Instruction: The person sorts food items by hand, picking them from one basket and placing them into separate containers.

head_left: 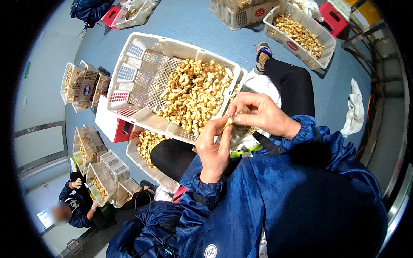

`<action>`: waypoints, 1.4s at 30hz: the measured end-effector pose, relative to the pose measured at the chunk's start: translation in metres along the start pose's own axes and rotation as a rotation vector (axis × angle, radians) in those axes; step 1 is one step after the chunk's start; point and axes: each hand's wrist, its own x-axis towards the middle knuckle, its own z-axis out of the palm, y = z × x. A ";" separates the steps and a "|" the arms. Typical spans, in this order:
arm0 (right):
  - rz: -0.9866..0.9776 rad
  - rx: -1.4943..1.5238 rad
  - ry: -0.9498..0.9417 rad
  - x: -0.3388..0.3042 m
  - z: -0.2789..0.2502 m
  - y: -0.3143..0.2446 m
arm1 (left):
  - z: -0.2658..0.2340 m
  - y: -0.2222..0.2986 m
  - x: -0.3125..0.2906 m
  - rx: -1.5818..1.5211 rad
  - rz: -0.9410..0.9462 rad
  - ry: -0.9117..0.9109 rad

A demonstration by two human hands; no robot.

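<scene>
Close in front of me, both hands meet over my lap at the near right corner of a white plastic crate (144, 71). Between the thumb and fingers of my left hand (214, 150) is a small yellowish mushroom (229, 123). My right hand (263, 115) pinches at the top of the same piece; whether a small tool is in its fingers cannot be made out. A heap of small yellow-brown mushrooms (195, 92) fills the right part of the crate, and its left part shows bare mesh. More pieces lie partly hidden beneath my right hand.
A red-and-white stool (116, 124) and another crate of mushrooms (148, 144) stand left of my knee. At the far right is a filled crate (301, 38) beside a red stool (333, 19). Stacked crates (81, 84) line the left. A gloved co-worker (77, 206) sits lower left.
</scene>
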 end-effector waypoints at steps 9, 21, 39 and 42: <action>-0.023 0.048 -0.073 -0.004 0.002 0.001 | 0.001 -0.003 -0.005 -0.025 0.078 0.055; -0.082 -0.124 -0.015 -0.005 0.005 -0.009 | -0.017 0.000 -0.001 -0.977 -0.560 -0.162; 0.100 0.126 -0.071 -0.003 -0.002 -0.004 | -0.009 0.003 -0.003 -0.337 -0.011 -0.020; -0.062 -0.096 -0.115 0.001 0.000 0.002 | -0.015 0.004 0.000 -0.101 0.121 -0.045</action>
